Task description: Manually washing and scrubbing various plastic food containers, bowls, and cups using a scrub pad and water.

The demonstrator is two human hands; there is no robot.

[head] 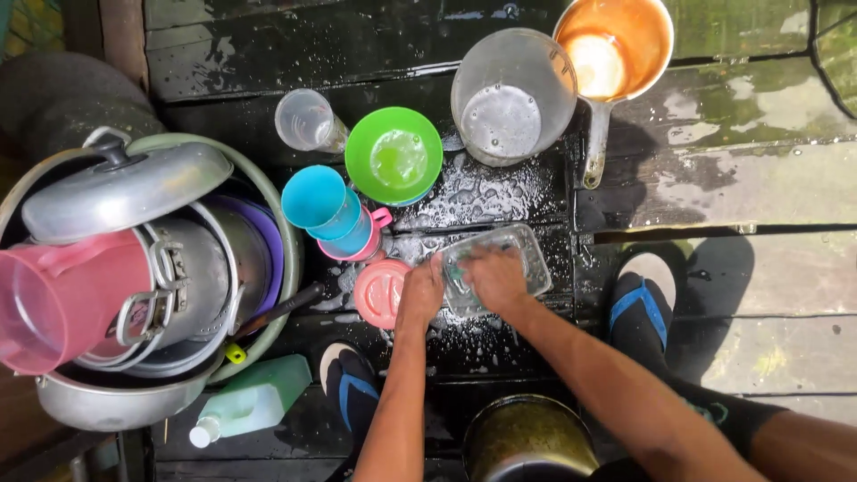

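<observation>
A clear rectangular plastic container lies on the wet, soapy black boards in front of me. My left hand grips its near left edge. My right hand presses down inside it, fingers curled over something I cannot make out. Just left of my left hand lies a round pink lid.
A green bowl, blue cups in a pink one, a clear cup, a clear jug and an orange-stained pan stand beyond. A big basin of pots sits left. A green bottle and a metal pot lie near my sandalled feet.
</observation>
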